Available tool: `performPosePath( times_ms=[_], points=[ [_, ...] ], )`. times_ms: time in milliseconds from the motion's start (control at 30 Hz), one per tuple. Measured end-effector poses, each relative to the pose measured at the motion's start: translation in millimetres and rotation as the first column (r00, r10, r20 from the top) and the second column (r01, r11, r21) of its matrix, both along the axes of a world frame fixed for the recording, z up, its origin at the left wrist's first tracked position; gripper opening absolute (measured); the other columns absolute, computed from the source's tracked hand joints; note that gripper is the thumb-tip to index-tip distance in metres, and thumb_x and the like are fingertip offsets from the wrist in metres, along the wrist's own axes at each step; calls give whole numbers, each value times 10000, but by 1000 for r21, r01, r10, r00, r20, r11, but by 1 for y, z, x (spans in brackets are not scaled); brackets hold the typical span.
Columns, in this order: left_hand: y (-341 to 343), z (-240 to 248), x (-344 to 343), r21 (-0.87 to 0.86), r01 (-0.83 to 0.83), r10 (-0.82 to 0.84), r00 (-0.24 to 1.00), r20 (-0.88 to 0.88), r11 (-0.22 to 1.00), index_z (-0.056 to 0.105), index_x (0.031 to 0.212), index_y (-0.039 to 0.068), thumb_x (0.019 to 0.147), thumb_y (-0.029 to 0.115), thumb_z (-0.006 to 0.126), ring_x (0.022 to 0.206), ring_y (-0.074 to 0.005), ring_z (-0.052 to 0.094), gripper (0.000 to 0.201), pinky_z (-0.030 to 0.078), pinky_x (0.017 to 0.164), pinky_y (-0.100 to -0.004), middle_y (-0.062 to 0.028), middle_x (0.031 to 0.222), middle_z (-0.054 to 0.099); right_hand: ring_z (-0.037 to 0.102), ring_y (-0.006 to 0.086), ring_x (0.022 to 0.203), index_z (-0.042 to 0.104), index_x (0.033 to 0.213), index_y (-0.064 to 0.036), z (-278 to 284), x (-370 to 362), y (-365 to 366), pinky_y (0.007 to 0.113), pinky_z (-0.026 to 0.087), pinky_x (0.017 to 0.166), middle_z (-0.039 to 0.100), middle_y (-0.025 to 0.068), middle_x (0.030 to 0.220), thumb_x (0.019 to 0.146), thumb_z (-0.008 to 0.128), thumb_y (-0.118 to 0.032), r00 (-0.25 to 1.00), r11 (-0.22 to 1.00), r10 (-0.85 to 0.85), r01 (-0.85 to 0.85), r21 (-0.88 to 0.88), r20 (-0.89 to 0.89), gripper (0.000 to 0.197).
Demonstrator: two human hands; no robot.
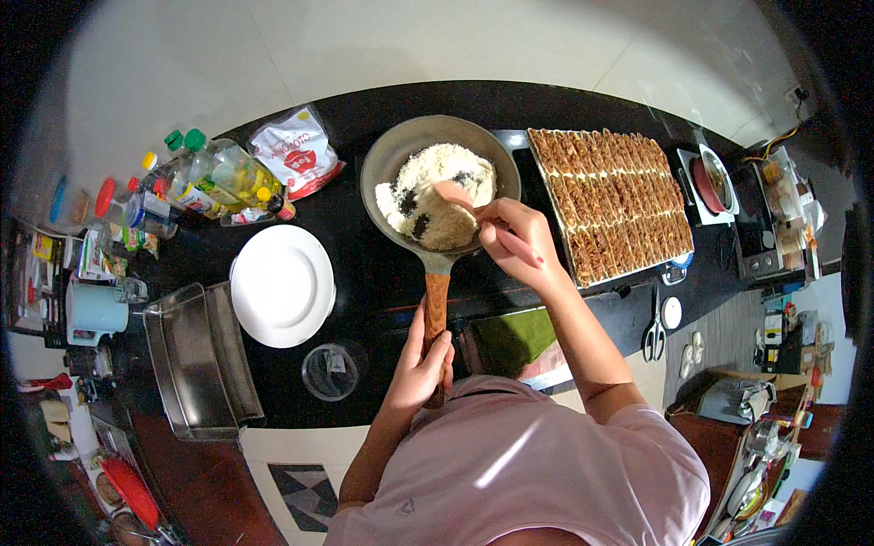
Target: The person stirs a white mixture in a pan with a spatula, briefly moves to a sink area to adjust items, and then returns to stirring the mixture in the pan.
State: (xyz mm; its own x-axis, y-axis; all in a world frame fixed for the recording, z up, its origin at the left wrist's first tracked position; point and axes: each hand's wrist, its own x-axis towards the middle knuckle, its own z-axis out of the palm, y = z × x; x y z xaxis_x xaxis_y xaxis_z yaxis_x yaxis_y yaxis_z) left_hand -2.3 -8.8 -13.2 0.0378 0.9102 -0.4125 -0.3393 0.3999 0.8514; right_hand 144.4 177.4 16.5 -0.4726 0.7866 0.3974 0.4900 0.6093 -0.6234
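A grey frying pan (375,214) with a brown wooden handle (437,300) sits on the black counter in front of me. In it lies pale, flour-like powder (446,164), with dark patches showing through. My left hand (423,369) is wrapped around the lower part of the handle. Over the pan's right side, my right hand (521,238) grips a pinkish spatula (455,194). The spatula's blade is in the powder, and its handle end sticks out past my fingers.
To the right is a tray (612,275) of brown, crumb-topped pieces in rows. White plates (282,287), a clear glass bowl (331,371), metal pans (196,364), an opened white-and-red bag (296,150) and several bottles (218,173) stand left. Scissors (654,332) lie near the right edge.
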Motion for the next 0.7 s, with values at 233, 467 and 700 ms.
performPosePath(
  times_ms=[233,467,700],
  points=[
    [-1,2,1,-29,-16,16,1000,3,999,150,1473,202,958,115,441,478,-98,439,598,376,438,-227,-24,698,471,648,228,702,628,866,15,-2,-2,48,304,511,652,649,148,776,815,545,-75,990,992,-102,109,69,-95,133],
    [0,-1,1,5,-13,13,1000,17,1000,150,1474,200,956,118,453,508,-91,445,606,373,457,-219,-22,704,478,645,324,747,605,802,-5,-10,-20,5,348,512,673,628,156,774,784,575,-80,994,994,112,-112,4,1,83],
    [0,5,0,-19,-7,7,1000,-5,1000,157,1474,187,958,126,456,530,-83,443,599,368,474,-213,-11,708,486,653,200,705,629,842,13,-2,-19,54,294,506,636,654,129,779,803,561,-55,989,993,-109,104,-51,-100,104]
  ],
)
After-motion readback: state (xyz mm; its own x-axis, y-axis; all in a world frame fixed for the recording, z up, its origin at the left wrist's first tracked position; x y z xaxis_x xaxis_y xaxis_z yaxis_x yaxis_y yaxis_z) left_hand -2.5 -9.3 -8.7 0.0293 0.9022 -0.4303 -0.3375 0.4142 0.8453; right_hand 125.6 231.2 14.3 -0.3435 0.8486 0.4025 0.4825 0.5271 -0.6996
